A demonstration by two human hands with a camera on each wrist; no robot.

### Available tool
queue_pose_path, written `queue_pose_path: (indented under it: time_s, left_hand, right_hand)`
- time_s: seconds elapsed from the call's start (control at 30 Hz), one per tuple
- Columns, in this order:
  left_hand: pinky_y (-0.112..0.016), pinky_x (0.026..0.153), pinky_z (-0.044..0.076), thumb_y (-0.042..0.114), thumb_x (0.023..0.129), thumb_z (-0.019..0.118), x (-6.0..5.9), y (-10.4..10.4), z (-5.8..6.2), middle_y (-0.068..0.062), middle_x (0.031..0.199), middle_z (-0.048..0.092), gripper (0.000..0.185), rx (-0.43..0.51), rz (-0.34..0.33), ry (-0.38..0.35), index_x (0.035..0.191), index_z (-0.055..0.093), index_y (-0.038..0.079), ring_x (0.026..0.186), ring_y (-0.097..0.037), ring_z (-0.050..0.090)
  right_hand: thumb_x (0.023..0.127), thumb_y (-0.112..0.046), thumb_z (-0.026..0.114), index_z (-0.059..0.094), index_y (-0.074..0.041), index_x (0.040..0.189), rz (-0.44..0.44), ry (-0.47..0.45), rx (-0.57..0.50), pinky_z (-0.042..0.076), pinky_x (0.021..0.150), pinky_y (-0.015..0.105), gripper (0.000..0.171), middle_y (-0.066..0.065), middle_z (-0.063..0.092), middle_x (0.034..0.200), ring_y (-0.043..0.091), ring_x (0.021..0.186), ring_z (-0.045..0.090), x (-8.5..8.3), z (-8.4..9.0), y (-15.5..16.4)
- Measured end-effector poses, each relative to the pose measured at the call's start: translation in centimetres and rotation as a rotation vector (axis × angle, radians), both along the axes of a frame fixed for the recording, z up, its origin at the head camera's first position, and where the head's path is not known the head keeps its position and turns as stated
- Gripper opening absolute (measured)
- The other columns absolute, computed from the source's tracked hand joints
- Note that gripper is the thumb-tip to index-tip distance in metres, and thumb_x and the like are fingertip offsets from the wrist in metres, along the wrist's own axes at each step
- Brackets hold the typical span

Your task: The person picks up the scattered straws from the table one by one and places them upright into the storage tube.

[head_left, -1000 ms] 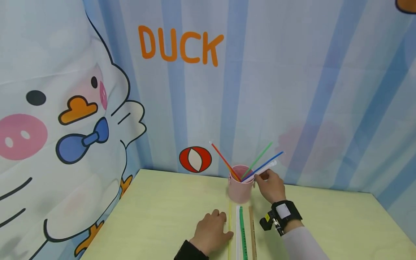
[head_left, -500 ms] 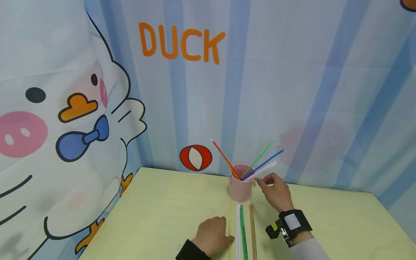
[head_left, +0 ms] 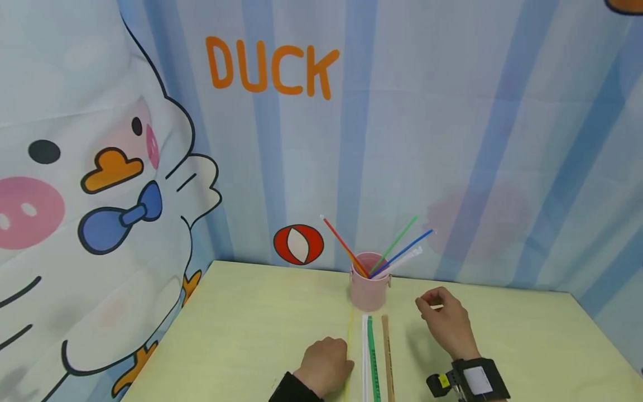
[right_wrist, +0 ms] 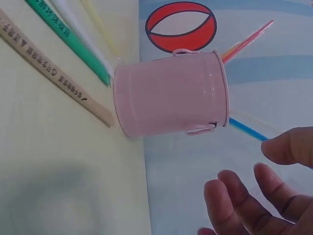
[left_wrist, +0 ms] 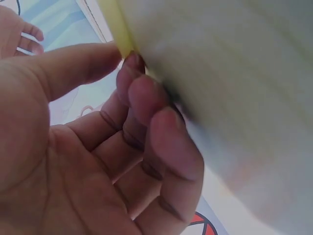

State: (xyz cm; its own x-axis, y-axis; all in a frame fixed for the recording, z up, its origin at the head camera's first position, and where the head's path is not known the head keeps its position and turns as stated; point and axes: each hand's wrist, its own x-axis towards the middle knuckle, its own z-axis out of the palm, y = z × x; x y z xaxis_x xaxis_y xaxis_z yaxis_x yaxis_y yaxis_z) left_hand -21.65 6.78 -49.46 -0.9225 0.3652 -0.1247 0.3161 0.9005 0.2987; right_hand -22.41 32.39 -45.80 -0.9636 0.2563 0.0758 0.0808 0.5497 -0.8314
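A pink cup (head_left: 369, 290) stands near the back wall with red, green, blue and white straws (head_left: 397, 254) leaning out of it. My right hand (head_left: 433, 307) hovers to the right of the cup, fingers loosely curled and holding nothing. In the right wrist view the same cup (right_wrist: 171, 93) sits apart from those fingers (right_wrist: 234, 196). My left hand (head_left: 329, 363) rests knuckles-up on the table. Its thumb and fingertips (left_wrist: 132, 61) pinch a yellow straw (left_wrist: 115, 24), which lies on the table (head_left: 350, 340).
Beside the yellow straw lie a white straw (head_left: 364, 357), a green one (head_left: 372, 354) and a brown one (head_left: 387, 354), all pointing at the cup. The pale green table (head_left: 241, 335) meets a duck-printed curtain at the back and left.
My right hand has let go of the white straw in the cup and drawn back toward me and to the right. The left hand has stayed at the yellow straw.
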Motion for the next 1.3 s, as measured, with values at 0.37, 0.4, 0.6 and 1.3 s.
queue_pose_path:
  time_s: [0.37, 0.4, 0.6, 1.3]
  left_hand:
    - [-0.031, 0.056, 0.042, 0.021, 0.090, 0.073, 0.0, -0.3, -0.2, -0.002, 0.067, 0.056, 0.024, 0.067, 0.006, 0.046, 0.075, 0.061, 0.006, 0.059, -0.016, 0.048]
    - [-0.031, 0.055, 0.041, 0.021, 0.089, 0.073, 0.0, -0.3, -0.2, -0.002, 0.066, 0.055, 0.025, 0.071, 0.014, 0.041, 0.074, 0.060, 0.006, 0.058, -0.017, 0.048]
    - [-0.032, 0.055, 0.041, 0.020, 0.085, 0.074, -0.3, -0.6, 0.2, -0.001, 0.064, 0.054, 0.028, 0.090, 0.050, 0.021, 0.067, 0.056, 0.008, 0.057, -0.018, 0.047]
    - [-0.027, 0.052, 0.030, 0.013, 0.085, 0.072, 1.0, -3.1, 6.9, 0.007, 0.052, 0.037, 0.035, 0.245, 0.078, 0.051, 0.056, 0.052, 0.018, 0.050, -0.012, 0.040]
  right_hand:
    - [0.099, -0.028, 0.065, 0.062, -0.003, 0.119, 0.000, -0.040, 0.139, 0.047, 0.065, 0.032, 0.033, 0.013, 0.073, 0.107, 0.023, 0.086, 0.069, 1.2, -2.6, 0.1]
    - [0.098, -0.028, 0.065, 0.062, -0.003, 0.119, 0.003, -0.035, 0.152, 0.046, 0.064, 0.032, 0.032, 0.012, 0.073, 0.105, 0.022, 0.085, 0.069, 1.2, -2.8, 0.1]
    - [0.095, -0.026, 0.068, 0.064, -0.002, 0.116, 0.019, -0.027, 0.189, 0.045, 0.063, 0.033, 0.032, 0.011, 0.072, 0.102, 0.019, 0.080, 0.066, 1.0, -3.4, -0.1]
    - [0.096, -0.025, 0.068, 0.065, -0.002, 0.115, 0.065, -0.041, 0.168, 0.047, 0.064, 0.033, 0.030, 0.011, 0.072, 0.101, 0.018, 0.079, 0.065, 1.0, -3.4, -0.4]
